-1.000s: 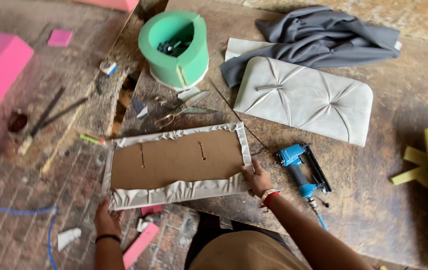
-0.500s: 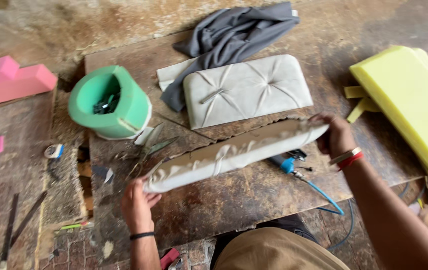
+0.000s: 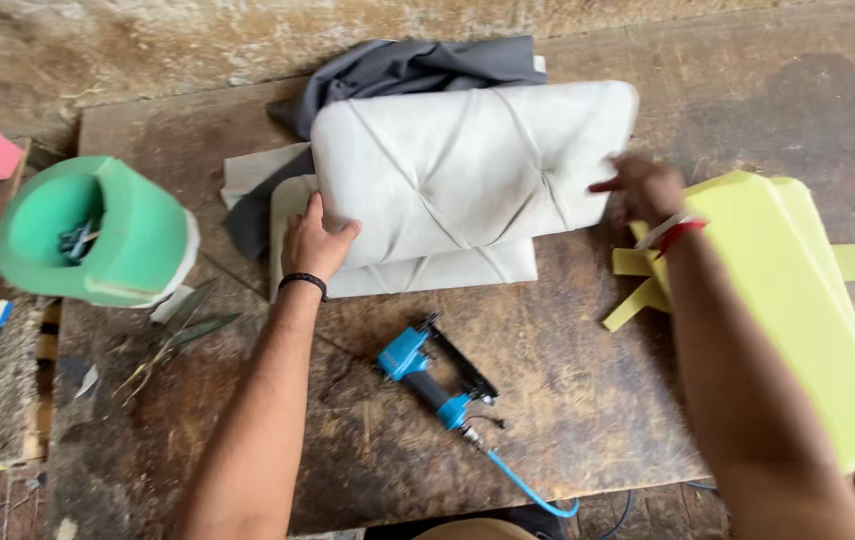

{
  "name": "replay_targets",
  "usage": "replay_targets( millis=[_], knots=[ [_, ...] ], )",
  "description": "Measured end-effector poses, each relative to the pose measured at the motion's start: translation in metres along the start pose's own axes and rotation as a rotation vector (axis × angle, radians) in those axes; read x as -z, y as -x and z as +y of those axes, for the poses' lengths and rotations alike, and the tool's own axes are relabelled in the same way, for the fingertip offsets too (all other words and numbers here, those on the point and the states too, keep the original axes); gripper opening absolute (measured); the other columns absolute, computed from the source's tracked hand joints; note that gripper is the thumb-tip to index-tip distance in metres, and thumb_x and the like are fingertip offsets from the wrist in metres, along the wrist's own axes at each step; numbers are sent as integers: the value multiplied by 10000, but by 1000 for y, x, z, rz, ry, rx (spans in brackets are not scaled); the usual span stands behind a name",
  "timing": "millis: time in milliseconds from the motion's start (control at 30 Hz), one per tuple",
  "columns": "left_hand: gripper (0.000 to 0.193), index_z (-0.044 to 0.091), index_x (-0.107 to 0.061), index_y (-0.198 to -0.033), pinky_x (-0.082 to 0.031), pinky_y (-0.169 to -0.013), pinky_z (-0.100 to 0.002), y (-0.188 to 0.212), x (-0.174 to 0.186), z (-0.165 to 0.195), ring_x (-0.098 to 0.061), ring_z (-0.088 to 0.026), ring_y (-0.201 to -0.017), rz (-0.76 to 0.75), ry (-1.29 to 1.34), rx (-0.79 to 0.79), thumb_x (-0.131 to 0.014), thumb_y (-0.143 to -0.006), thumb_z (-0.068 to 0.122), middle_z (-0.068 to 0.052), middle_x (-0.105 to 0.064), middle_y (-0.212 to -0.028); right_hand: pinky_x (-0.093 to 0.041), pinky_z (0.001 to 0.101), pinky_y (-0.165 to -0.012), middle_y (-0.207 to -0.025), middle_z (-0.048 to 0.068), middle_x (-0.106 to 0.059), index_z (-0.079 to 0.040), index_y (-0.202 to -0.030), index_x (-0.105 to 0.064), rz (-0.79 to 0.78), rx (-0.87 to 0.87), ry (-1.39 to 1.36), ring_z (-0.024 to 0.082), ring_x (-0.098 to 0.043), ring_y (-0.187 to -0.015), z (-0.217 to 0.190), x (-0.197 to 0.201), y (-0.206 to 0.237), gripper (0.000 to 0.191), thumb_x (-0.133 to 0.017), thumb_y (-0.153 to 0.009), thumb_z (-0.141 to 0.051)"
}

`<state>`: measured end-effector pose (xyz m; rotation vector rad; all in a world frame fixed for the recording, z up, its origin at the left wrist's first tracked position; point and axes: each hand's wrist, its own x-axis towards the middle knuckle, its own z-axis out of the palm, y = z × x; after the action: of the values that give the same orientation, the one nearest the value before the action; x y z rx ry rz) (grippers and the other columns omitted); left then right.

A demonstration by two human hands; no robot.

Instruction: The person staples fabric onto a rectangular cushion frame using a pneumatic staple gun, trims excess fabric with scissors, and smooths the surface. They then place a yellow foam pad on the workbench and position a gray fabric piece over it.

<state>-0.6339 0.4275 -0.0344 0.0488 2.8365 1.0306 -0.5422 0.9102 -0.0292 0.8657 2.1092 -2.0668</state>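
**Inspector:** Note the position. The person holds a tufted white cushion panel [image 3: 467, 165] above the bench [image 3: 587, 400], tilted up. It sits over a second white panel [image 3: 417, 268] lying flat, and part of that one shows beneath its lower edge.

**Assistant:** And the hands?

**Inspector:** The left hand [image 3: 315, 243] has its grip closed on the lower left corner, thumb on the face. The right hand [image 3: 645, 188] is at the right edge. It is blurred, so I cannot tell whether that grip is clenched or only resting against the panel.

**Assistant:** Risks?

**Inspector:** First, if the right side is merely supported, the panel could swing down on that end and land askew on the one below, or scuff along the rough, stained bench. Second, grey cloth [image 3: 397, 75] lies bunched just behind. A trailing fold could be trapped between the two panels. Third, the blue air stapler [image 3: 435, 375] lies near the front edge, its hose [image 3: 527, 490] running off the bench. An elbow or forearm coming back could catch it.

**Assistant:** Anything else close by?

**Inspector:** Yellow foam slabs [image 3: 797, 300] under the right forearm, easily nudged. The green foam ring [image 3: 97, 235] and loose scraps to the left stand well apart.
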Motion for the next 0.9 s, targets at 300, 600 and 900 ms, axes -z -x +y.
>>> replay_targets(
  millis=[300,600,900],
  knots=[
    [1167,277,-5,-1652,-344,-1203,-402,26,-133,-16,-341,-345,-1505,-359,76,54,-781,-780,292,-181,-273,-1665,-138,620,-1214,-1683,202,-102,-183,-1613,-283,547,-145,1133,363,-112,-1569,162,68,128,1160,-896,-675,-480],
    [749,194,-351,-1560,-389,-1163,-437,96,-131,-32,-453,-314,-1460,-353,157,219,-699,-903,292,-146,-404,-1623,-389,609,-1107,-1621,235,-352,-141,-1585,-342,599,29,1385,403,-381,-1466,212,139,133,1072,-827,-631,-196],
    [1280,-20,-38,-1632,-403,-1184,-386,237,-156,-90,-573,-378,-1330,-211,240,477,-785,-650,322,-349,-479,-1475,-570,368,-790,-1049,168,-713,-25,-1341,-539,348,539,732,263,-719,-922,96,181,177,465,-588,-880,11]
  ],
)
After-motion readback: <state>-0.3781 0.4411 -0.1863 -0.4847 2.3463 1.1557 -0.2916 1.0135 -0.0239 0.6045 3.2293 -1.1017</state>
